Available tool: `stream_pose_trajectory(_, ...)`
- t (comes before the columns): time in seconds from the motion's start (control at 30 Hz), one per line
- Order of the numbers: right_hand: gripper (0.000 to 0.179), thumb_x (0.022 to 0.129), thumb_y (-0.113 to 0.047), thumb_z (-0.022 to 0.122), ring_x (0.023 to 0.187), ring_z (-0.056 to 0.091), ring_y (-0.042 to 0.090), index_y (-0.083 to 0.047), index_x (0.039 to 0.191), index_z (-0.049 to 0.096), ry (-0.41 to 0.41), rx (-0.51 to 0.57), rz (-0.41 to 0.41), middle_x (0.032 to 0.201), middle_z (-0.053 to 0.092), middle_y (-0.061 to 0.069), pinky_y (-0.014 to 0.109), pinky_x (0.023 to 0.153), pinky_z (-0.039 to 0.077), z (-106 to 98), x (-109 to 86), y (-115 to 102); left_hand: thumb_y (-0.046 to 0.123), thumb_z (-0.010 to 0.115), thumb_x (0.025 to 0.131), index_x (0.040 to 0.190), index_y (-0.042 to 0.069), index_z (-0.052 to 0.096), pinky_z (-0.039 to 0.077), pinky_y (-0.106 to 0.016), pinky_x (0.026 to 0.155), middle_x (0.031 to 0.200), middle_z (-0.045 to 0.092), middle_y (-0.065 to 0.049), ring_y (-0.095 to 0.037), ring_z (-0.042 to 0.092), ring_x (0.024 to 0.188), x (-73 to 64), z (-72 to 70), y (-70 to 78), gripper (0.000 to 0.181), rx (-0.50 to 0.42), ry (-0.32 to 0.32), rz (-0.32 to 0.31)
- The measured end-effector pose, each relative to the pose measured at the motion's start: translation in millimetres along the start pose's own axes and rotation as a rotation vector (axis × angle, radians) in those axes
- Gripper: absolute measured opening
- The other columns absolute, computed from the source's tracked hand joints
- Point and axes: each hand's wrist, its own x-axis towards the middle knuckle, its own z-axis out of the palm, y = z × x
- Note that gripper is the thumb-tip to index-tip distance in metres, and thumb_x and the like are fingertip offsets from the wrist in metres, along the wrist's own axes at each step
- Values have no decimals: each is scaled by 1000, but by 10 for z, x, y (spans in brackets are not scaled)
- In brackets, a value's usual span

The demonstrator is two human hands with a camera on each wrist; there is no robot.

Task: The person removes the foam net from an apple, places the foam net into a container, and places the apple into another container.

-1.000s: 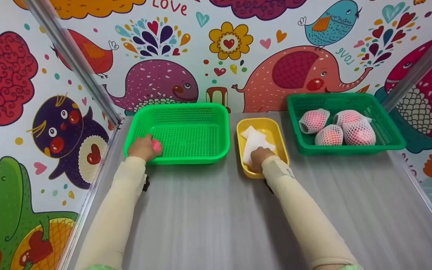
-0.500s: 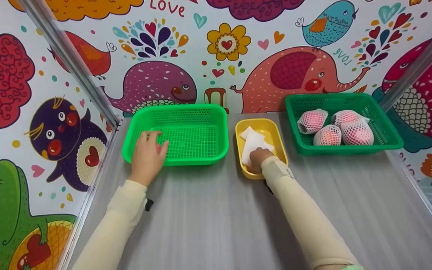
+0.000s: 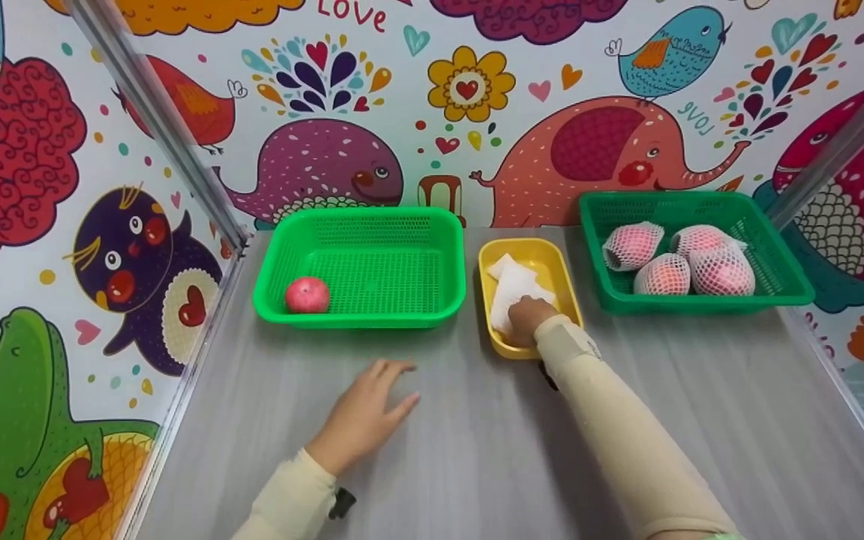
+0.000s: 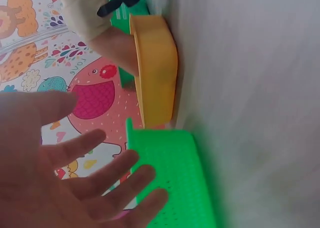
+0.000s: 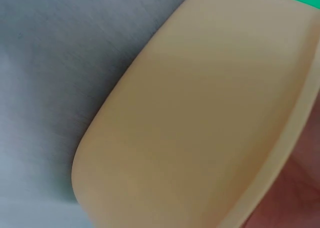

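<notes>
My left hand (image 3: 368, 409) is over the table in front of the light green basket (image 3: 372, 320), fingers spread and holding nothing. The left wrist view shows its bare palm and loose fingers (image 4: 122, 165). A round pink fruit (image 3: 307, 295) lies in that basket's near left corner. My right hand (image 3: 529, 319) reaches down into the small yellow tub (image 3: 573, 300), over white foam netting (image 3: 511, 281). Its fingertips are hidden, and I cannot tell whether they grip the netting. In the right wrist view, the tub's outer wall (image 5: 185, 112) covers most of that hand.
A dark green basket (image 3: 709, 301) at the back right holds several pink fruits (image 3: 723, 271) in white foam nets. The grey table (image 3: 432, 465) meets a wall (image 3: 462, 142) printed with cartoon animals at the back, with metal posts (image 3: 162, 120) at both back corners.
My left hand let go of the pink fruit in the light green basket, lifted out, and moved right and toward me. My right hand stays in the yellow tub.
</notes>
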Motion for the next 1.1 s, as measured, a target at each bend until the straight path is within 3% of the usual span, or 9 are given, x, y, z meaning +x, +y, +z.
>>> stream_pose_trajectory(0.3,31,105,-19,64,95,60,39,9,111,74,29,34,-29,108,63,26,55,97,53,46,-67,51,36,68,110,145,15,64,54,-52,103,139,64,-7,-29,63,127,-306,297,108,41,-183,-81,-27)
stream_pose_trajectory(0.53,29,110,-20,66,78,56,28,5,116,78,103,35,-237,95,66,17,47,86,59,22,-408,96,36,66,110,144,23,63,54,-50,102,140,63,1,-27,62,127,-495,378,144,36,-285,-89,-66)
stream_pose_trajectory(0.67,24,104,-14,75,86,65,28,0,122,79,215,83,-271,102,72,13,46,92,61,-46,-586,277,36,65,111,144,25,62,54,-49,102,140,62,3,-26,61,127,-520,343,139,34,-307,-77,-59)
stream_pose_trajectory(0.77,23,100,-6,77,96,69,31,-1,122,79,330,171,-204,111,75,13,50,95,61,-148,-666,479,35,64,112,143,24,62,54,-49,102,138,62,7,-25,61,126,-521,316,144,34,-314,-61,-54)
stream_pose_trajectory(0.9,20,102,-6,74,101,67,34,-2,121,76,464,313,-46,114,73,15,55,97,59,-352,-726,856,35,63,112,143,24,63,54,-48,103,136,61,13,-23,61,125,-517,313,155,33,-320,-36,-58)
stream_pose_trajectory(1.0,22,104,-8,71,101,65,39,0,124,72,508,357,77,116,71,19,62,99,57,-474,-728,1233,36,63,112,143,25,63,53,-47,102,134,61,14,-23,61,124,-507,329,152,33,-324,-20,-64)
stream_pose_trajectory(1.1,30,106,-10,68,103,63,48,6,131,65,481,347,187,117,68,30,69,99,53,-478,-726,1604,35,63,112,143,24,63,53,-47,102,133,61,13,-22,61,124,-515,343,145,33,-323,-12,-72)
